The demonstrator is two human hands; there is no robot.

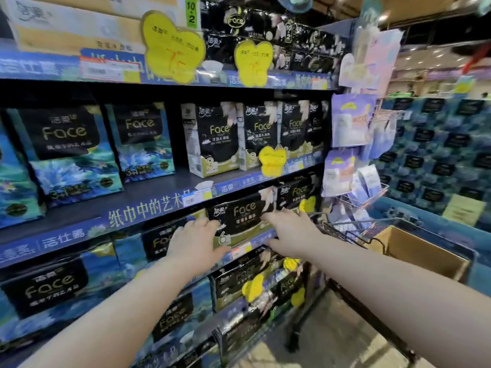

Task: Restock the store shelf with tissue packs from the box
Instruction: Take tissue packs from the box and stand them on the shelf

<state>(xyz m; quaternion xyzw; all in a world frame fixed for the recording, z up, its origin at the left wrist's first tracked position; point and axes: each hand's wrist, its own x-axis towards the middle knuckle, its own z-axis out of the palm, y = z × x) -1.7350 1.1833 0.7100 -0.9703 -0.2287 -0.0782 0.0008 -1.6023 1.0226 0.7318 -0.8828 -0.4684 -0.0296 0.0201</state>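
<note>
Together, both hands lay on one black tissue pack [243, 216] marked with a gold "6", which stood at the front of a shelf [261, 239] with its face outward. The left hand [195, 241] had its fingers [202, 224] spread and nearly straight against the pack's left end, thumb low near the bottom corner. The right hand [289, 232] pressed outstretched fingers [276, 216] on the pack's right end, not curled round it. Between the two sets of fingertips the "Face" lettering showed. Just left of the left fingers sat a blue pack [156, 241]; just beyond the right fingers hung a yellow tag [307, 204]. Right of the right hand, well apart, an open cardboard box [419, 251] rested in a wire cart [342, 229].
</note>
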